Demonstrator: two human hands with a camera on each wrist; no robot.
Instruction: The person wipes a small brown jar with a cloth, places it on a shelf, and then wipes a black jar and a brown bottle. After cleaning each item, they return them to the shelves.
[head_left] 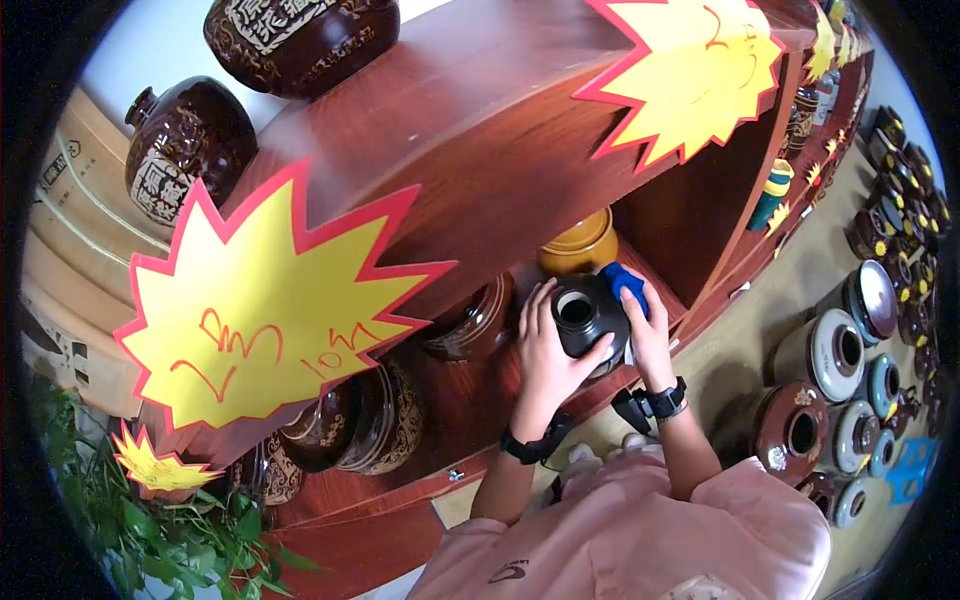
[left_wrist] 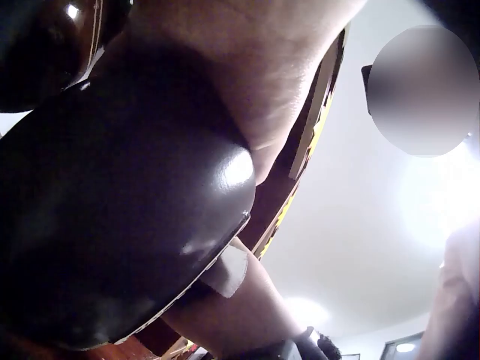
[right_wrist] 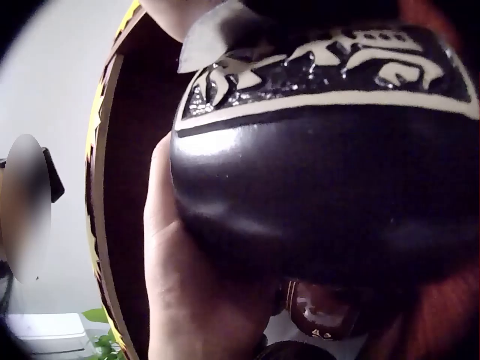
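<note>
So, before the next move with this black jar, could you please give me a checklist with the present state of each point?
1. Left hand gripping the black jar: ok.
2. Blue cloth held in the right hand, at the jar's side: ok.
3. Jar's mouth free of cloth and fingers: ok.
4. Generous space between it and the yellow-brown jar: not ok, they look close.
5. Jar's base fully supported by the shelf: cannot tell, base contact is hidden.
</note>
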